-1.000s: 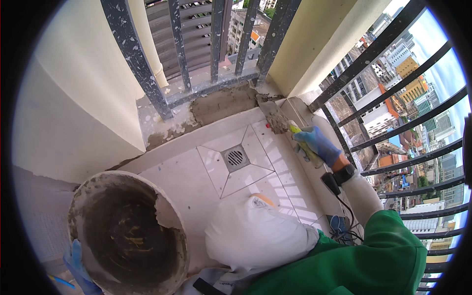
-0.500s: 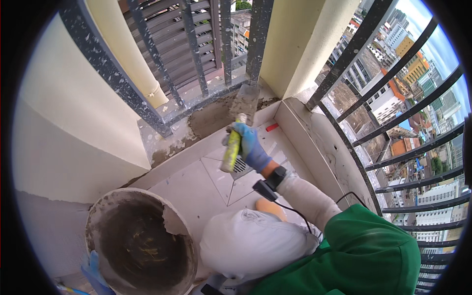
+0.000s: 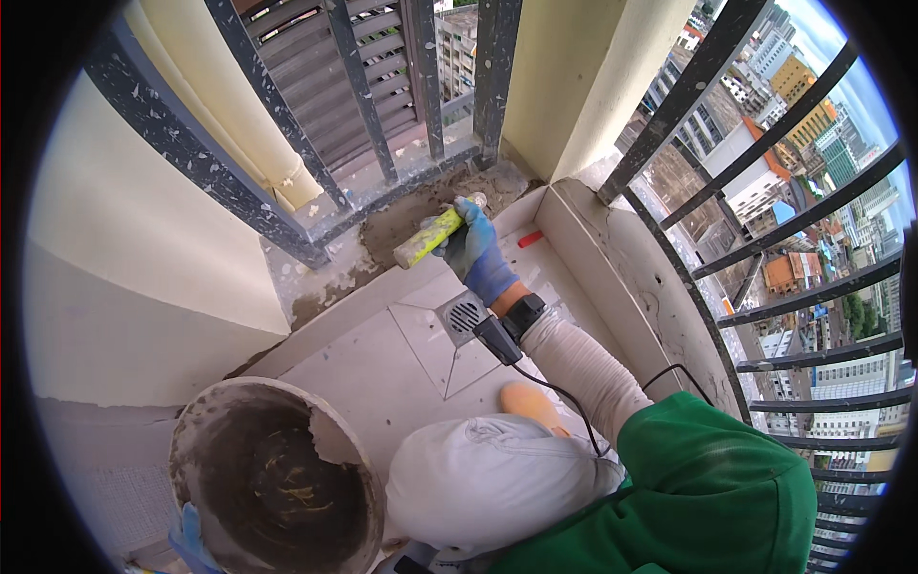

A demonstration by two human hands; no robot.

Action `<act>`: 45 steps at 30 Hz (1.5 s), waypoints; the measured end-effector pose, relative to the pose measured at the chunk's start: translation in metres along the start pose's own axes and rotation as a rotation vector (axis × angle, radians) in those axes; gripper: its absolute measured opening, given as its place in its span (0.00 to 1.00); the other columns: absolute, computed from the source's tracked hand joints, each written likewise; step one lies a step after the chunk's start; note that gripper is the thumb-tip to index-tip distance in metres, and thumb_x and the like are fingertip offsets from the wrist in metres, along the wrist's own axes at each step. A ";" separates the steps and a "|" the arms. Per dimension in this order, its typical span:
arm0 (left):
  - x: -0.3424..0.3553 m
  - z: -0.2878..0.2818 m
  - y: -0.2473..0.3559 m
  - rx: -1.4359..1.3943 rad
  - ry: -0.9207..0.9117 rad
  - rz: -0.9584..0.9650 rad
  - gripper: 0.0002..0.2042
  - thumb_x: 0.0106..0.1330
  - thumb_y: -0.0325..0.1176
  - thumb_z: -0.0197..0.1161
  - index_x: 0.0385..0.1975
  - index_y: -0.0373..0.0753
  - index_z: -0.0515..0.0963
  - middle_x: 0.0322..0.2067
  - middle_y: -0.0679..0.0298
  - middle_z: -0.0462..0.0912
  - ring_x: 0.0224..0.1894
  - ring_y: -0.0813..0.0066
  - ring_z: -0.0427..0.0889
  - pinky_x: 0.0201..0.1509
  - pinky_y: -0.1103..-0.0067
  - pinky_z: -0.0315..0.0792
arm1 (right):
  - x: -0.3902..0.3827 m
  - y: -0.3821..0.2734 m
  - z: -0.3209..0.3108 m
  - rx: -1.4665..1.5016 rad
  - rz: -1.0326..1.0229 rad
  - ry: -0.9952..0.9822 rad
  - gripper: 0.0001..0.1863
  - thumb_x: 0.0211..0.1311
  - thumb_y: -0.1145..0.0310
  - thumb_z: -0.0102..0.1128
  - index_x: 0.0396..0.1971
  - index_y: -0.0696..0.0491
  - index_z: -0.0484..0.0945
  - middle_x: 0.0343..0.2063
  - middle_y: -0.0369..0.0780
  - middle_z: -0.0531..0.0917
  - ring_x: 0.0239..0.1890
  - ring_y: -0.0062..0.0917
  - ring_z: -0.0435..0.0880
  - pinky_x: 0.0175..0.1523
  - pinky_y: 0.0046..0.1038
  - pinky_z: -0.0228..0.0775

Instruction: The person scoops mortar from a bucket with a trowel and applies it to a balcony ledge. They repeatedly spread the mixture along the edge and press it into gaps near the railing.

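My right hand [image 3: 475, 251], in a blue and grey glove, is closed round the yellow-green handle of a trowel [image 3: 427, 239]. It is over the mortar-smeared ledge [image 3: 382, 234] at the foot of the railing. The trowel's blade is mostly hidden beyond my hand. At the lower left stands a large round bucket [image 3: 277, 383], its inside coated with grey mortar. My left hand [image 3: 191, 540], also in a blue glove, is against the bucket's left side, with its fingers at the wall and the rest partly out of view.
Dark paint-spattered bars [image 3: 363, 91] rise behind the ledge, and a curved railing [image 3: 703, 277] runs along the right. Low tiled walls enclose a tiled floor with a drain grate [image 3: 463, 317]. A red piece [image 3: 530, 238] lies in the corner. A black cable [image 3: 564, 400] hangs by my right forearm.
My right hand has moved slightly up and left over the ledge. The trowel handle has swung from nearly upright to slanting left, and its blade no longer shows clearly. My left hand stays at the bucket.
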State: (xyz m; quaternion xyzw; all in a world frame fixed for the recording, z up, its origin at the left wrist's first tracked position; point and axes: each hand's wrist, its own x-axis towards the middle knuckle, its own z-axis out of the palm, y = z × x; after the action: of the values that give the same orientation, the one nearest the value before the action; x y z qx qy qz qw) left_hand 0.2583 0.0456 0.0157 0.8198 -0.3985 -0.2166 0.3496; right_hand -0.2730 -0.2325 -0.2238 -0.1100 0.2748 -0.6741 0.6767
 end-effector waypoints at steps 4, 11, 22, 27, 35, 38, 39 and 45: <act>0.001 0.003 0.000 0.015 0.021 0.021 0.22 0.70 0.39 0.69 0.51 0.22 0.81 0.43 0.56 0.85 0.40 0.67 0.80 0.48 0.69 0.78 | -0.003 -0.005 -0.003 0.090 0.015 0.040 0.17 0.72 0.54 0.54 0.45 0.53 0.72 0.38 0.55 0.83 0.32 0.41 0.83 0.32 0.37 0.73; 0.005 -0.012 -0.019 -0.034 0.005 -0.069 0.23 0.71 0.40 0.69 0.51 0.22 0.81 0.43 0.55 0.85 0.39 0.67 0.80 0.46 0.70 0.79 | -0.003 0.004 0.025 0.205 0.037 0.071 0.15 0.76 0.55 0.51 0.43 0.52 0.71 0.30 0.49 0.83 0.25 0.36 0.82 0.27 0.36 0.74; -0.012 0.002 0.006 -0.040 0.015 -0.017 0.21 0.71 0.39 0.68 0.51 0.22 0.81 0.44 0.55 0.86 0.40 0.69 0.80 0.45 0.72 0.78 | 0.031 0.079 0.043 0.094 0.040 0.150 0.16 0.75 0.53 0.53 0.38 0.51 0.73 0.26 0.42 0.83 0.18 0.30 0.79 0.27 0.37 0.80; 0.000 -0.009 -0.012 0.035 0.020 -0.066 0.21 0.71 0.38 0.69 0.53 0.23 0.81 0.45 0.55 0.85 0.43 0.69 0.80 0.49 0.71 0.78 | 0.012 0.115 0.061 0.062 0.075 0.080 0.16 0.75 0.55 0.53 0.38 0.54 0.75 0.25 0.44 0.83 0.20 0.32 0.84 0.25 0.37 0.82; -0.010 0.012 -0.002 -0.177 -0.090 0.115 0.14 0.74 0.39 0.59 0.34 0.32 0.76 0.28 0.64 0.78 0.32 0.77 0.74 0.39 0.77 0.70 | -0.060 0.177 0.097 -0.144 0.248 -0.028 0.20 0.75 0.53 0.54 0.37 0.58 0.79 0.26 0.44 0.84 0.21 0.29 0.84 0.29 0.34 0.84; -0.011 0.005 -0.012 -0.208 -0.101 0.070 0.15 0.74 0.41 0.60 0.34 0.33 0.77 0.28 0.64 0.78 0.32 0.76 0.74 0.39 0.76 0.70 | -0.081 0.161 0.101 -0.060 0.316 -0.102 0.21 0.76 0.53 0.54 0.38 0.58 0.80 0.27 0.44 0.84 0.22 0.28 0.84 0.31 0.34 0.85; -0.012 0.005 -0.013 -0.206 -0.098 0.065 0.15 0.74 0.41 0.60 0.34 0.33 0.77 0.28 0.64 0.78 0.32 0.76 0.74 0.39 0.76 0.70 | -0.082 0.153 0.099 -0.116 0.265 -0.092 0.21 0.76 0.53 0.54 0.37 0.58 0.80 0.27 0.44 0.84 0.21 0.28 0.84 0.31 0.33 0.85; -0.003 -0.008 -0.020 -0.157 -0.216 0.037 0.19 0.75 0.42 0.58 0.47 0.27 0.81 0.40 0.58 0.85 0.40 0.72 0.80 0.47 0.73 0.74 | -0.022 0.087 0.061 -0.236 0.069 0.011 0.19 0.76 0.53 0.55 0.38 0.57 0.78 0.25 0.44 0.83 0.19 0.28 0.84 0.29 0.35 0.86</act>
State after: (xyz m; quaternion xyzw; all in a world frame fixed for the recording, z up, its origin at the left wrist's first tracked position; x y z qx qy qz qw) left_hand 0.2717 0.0601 0.0068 0.7543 -0.4308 -0.3275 0.3718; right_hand -0.1660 -0.2191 -0.2136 -0.1757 0.3597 -0.6141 0.6802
